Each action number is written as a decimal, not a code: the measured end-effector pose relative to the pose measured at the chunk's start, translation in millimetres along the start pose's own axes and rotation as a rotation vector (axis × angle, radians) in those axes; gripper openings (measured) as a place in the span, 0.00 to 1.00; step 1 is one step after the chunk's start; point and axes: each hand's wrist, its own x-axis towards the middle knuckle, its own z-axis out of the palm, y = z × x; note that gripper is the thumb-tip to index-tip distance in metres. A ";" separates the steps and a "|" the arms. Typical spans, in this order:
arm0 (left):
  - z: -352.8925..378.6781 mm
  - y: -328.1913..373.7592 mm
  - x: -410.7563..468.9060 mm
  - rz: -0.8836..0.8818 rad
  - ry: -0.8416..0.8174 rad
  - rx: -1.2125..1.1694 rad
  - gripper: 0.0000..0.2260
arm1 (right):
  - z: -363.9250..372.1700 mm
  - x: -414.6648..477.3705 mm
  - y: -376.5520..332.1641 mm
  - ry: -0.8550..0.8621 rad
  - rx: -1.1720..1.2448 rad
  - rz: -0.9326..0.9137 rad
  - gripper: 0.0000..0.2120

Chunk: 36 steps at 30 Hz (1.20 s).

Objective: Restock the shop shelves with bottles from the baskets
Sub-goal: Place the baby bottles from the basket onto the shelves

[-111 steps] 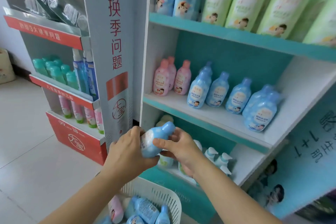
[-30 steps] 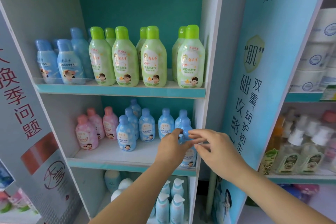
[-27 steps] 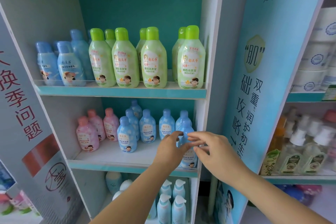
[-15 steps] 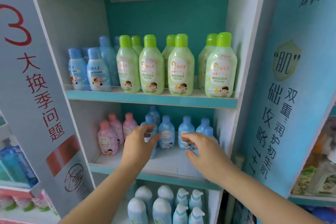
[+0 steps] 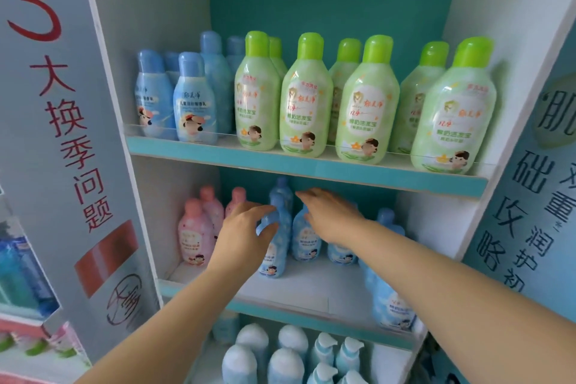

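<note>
While two hands (image 5: pixel 243 232) (image 5: pixel 332 215) touch blue bottles (image 5: pixel 277 259), three pink bottles (image 5: pixel 194 235) stand.

The left hand (image 5: pixel 241 235) covers the left side of a blue bottle (image 5: pixel 276 254); its grip cannot be told. The right hand (image 5: pixel 330 215), its fingertips (image 5: pixel 300 194) blurred, hides the caps of the row of bottles (image 5: pixel 307 240) behind it. Below both hands, the bottom edge cuts off the white-capped bottles (image 5: pixel 286 365).

Green bottles (image 5: pixel 307 97) with lime caps; pale blue bottles (image 5: pixel 307 241), seemingly cloud-patterned; pink bottles (image 5: pixel 194 237); teal shelf edge (image 5: pixel 311 170).
</note>
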 end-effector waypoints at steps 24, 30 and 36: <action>8.0 -4.3 6.4 0.068 -0.103 0.100 0.19 | -20.4 -46.3 30.9 -0.145 0.031 0.084 0.14; 6.0 -3.7 5.7 0.067 -0.108 0.116 0.20 | -18.7 -50.1 34.4 -0.108 -0.009 0.173 0.17; 1.1 -4.4 21.8 0.006 -0.147 0.046 0.17 | -23.8 -53.7 35.3 -0.068 -0.033 0.133 0.19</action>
